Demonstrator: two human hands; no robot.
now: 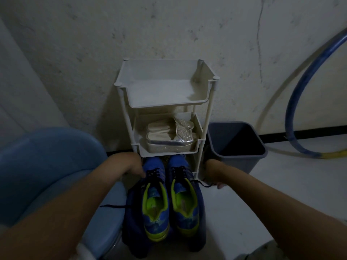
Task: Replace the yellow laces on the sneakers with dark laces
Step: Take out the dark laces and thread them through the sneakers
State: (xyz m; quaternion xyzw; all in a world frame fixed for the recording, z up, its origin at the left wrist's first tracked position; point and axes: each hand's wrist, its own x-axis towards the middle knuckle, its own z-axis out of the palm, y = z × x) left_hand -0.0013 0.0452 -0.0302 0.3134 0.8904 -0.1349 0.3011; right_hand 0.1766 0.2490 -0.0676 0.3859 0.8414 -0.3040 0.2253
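i see the blue sneakers point(185, 203) side by side on the floor, toes under the white rack point(163, 106), both threaded with dark laces point(155, 172). my left hand point(134, 168) sits at the left shoe's lacing — whether it grips, i can't tell. my right hand point(211, 172) pinches a loose lace end point(205, 185) (near the grey bin point(234, 158)) — another end trails left.

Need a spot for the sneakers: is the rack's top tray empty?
Empty: the top tray shows only its bare surface, nothing on it.
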